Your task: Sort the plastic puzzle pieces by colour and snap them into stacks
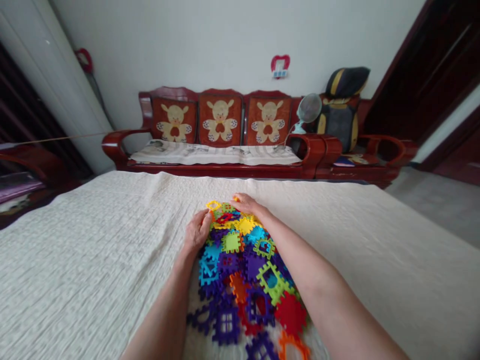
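A long heap of colourful plastic interlocking panels [232,242], with toothed edges and some with window cut-outs, lies on the pale bed cover. My left hand [197,231] rests cupped against the heap's left side near its far end, thumb up and fingers partly hidden. At the far right end, my right hand [247,204] has its fingers curled, with a small orange panel [236,199] showing at the fingertips. Between the hands lie a yellow frame panel [213,205] and a solid yellow panel [245,226]. Purple, red, green and blue panels spread toward me between my forearms.
The quilted cover [93,260] stretches out on both sides of the heap. Beyond its far edge stands a red wooden sofa [210,170] with bear-patterned cushions [220,117]. A small fan [309,108] and a chair with a dark padded backrest [337,122] are at the right.
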Action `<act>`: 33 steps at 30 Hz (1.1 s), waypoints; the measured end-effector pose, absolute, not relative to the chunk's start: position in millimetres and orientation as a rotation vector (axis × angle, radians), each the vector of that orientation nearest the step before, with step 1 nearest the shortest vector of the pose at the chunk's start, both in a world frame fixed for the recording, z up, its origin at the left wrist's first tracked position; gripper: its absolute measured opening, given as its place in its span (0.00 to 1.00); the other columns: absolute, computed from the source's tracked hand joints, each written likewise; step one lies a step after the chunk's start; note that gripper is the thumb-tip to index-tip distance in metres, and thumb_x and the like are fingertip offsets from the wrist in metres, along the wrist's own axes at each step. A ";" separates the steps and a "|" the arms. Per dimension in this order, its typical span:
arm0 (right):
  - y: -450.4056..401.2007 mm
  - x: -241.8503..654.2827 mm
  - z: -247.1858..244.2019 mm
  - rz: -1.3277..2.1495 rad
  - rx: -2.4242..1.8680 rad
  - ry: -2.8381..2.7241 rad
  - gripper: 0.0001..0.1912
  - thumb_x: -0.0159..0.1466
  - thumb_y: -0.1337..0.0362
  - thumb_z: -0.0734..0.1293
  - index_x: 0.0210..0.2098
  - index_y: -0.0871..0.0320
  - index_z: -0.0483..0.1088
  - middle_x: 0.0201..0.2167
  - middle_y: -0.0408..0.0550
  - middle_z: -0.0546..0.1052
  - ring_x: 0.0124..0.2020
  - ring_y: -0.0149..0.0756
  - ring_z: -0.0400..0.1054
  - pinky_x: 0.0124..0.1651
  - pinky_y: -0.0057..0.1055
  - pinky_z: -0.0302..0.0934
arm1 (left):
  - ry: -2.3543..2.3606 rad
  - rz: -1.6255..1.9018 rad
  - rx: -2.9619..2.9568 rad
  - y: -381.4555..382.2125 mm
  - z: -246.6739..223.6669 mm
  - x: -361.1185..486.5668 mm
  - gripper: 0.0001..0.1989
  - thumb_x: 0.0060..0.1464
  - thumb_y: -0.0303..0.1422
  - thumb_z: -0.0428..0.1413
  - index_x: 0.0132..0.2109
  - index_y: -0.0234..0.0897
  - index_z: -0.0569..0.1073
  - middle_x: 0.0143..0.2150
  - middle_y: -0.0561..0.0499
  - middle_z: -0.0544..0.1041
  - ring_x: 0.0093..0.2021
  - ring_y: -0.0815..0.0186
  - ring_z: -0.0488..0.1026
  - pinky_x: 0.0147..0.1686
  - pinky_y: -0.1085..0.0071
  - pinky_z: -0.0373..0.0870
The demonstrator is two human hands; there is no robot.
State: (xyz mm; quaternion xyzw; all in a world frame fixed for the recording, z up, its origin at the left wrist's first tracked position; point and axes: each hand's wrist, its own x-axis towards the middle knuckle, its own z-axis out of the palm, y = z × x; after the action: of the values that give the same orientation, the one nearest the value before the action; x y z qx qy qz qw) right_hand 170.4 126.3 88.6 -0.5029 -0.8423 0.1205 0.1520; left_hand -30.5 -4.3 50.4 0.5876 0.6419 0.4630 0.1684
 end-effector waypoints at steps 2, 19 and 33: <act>127.4 165.4 91.2 0.346 -1.490 -2.454 0.20 0.69 0.50 0.60 0.40 0.53 0.79 0.46 0.49 0.80 0.51 0.41 0.72 0.54 0.34 0.62 | 1.834 1.359 1.640 -2.0 44.9 -31.9 0.23 0.62 0.44 0.47 0.52 0.36 0.78 0.53 0.44 0.80 0.57 0.56 0.74 0.60 0.60 0.69; 94.3 153.8 128.3 0.432 -1.267 -2.661 0.18 0.69 0.59 0.57 0.40 0.55 0.78 0.47 0.49 0.80 0.51 0.39 0.71 0.56 0.34 0.61 | 1.717 1.212 1.753 -0.5 46.0 -31.1 0.24 0.63 0.43 0.45 0.54 0.37 0.78 0.53 0.45 0.80 0.56 0.57 0.76 0.59 0.62 0.69; -156.1 361.5 81.7 0.465 -1.511 -1.849 0.25 0.64 0.48 0.59 0.54 0.52 0.71 0.54 0.54 0.77 0.58 0.45 0.70 0.62 0.46 0.62 | 1.672 1.331 1.704 -45.0 78.1 -43.5 0.28 0.64 0.49 0.43 0.54 0.35 0.76 0.57 0.41 0.78 0.60 0.60 0.72 0.62 0.61 0.66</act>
State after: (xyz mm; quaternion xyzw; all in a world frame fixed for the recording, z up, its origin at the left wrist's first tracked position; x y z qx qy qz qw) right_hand 361.5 -156.1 81.7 -0.5825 -0.7128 0.1791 0.3473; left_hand -43.5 -45.0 78.1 0.6105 0.5990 0.4769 0.2028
